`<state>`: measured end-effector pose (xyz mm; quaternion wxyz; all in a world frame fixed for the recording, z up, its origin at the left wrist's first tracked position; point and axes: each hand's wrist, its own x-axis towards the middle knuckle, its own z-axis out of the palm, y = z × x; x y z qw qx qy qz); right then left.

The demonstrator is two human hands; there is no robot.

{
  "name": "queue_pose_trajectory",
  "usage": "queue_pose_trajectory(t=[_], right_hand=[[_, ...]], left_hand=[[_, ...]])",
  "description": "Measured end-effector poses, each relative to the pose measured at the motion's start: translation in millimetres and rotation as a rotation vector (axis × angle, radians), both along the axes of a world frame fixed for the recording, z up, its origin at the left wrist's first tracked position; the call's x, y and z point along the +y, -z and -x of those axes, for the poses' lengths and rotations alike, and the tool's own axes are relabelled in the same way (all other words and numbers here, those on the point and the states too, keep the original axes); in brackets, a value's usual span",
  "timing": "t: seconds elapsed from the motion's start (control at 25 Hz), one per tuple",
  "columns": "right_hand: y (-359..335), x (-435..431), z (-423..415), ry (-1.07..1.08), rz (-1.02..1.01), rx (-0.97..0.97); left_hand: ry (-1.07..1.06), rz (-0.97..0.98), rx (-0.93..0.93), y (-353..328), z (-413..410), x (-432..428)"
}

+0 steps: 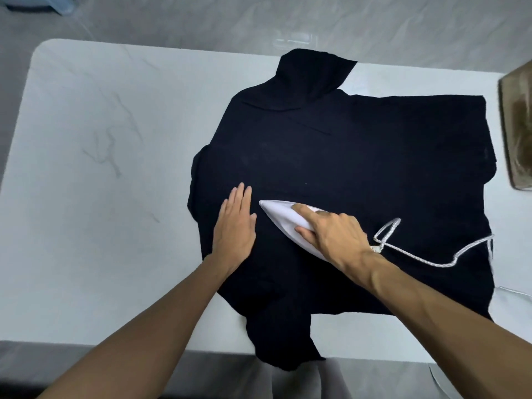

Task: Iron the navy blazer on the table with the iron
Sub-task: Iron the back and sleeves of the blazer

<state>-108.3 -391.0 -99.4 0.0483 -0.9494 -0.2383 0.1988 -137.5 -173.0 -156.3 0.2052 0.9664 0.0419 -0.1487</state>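
The navy blazer (359, 156) lies spread flat on the white marble-look table (100, 139), more to the right side, w/ one part hanging over the near edge. The white iron (280, 216) sits on the blazer's near-left area, tip pointing left. The right hand (336, 234) grips the iron from above, index finger stretched fwd along its top. The left hand (236, 226) rests flat on the fabric just beside the iron's tip, fingers straight and together. The braided cord (426, 256) runs from the iron's back across the blazer to the right.

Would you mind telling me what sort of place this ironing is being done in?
Probably a home, not a laundry: the navy blazer lies on a white marble-patterned table rather than an ironing board, above a pale glossy floor.
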Motion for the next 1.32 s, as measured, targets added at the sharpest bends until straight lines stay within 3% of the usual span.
queue_pose_trajectory(t=[0.16,0.4,0.64,0.84,1.0,1.16,1.24,1.32], right_hand=[[5,-54,15,0.06,0.028,-0.041],[-7,-103,49,0.282,-0.029,0.02],[1,-40,39,-0.096,-0.054,0.07],[-1,-79,41,-0.064,-0.03,0.031],[-10,-107,40,-0.038,-0.021,0.047],[-9,-44,43,-0.003,-0.04,0.016],[-7,11,45,0.074,-0.084,0.042],[-4,62,49,0.124,-0.113,0.077]], left_hand=[[-0.015,-0.142,0.061,21,5,-13],[-0.009,-0.173,0.11,20,4,-15],[-0.039,0.063,0.11,6,-1,-6],[-0.012,-0.086,0.1,9,-1,-14],[-0.058,0.05,0.053,2,-1,-8],[-0.298,-0.09,-0.172,-8,15,23],[-0.424,0.016,-0.146,-13,31,36],[-0.392,0.157,-0.075,-14,48,47]])
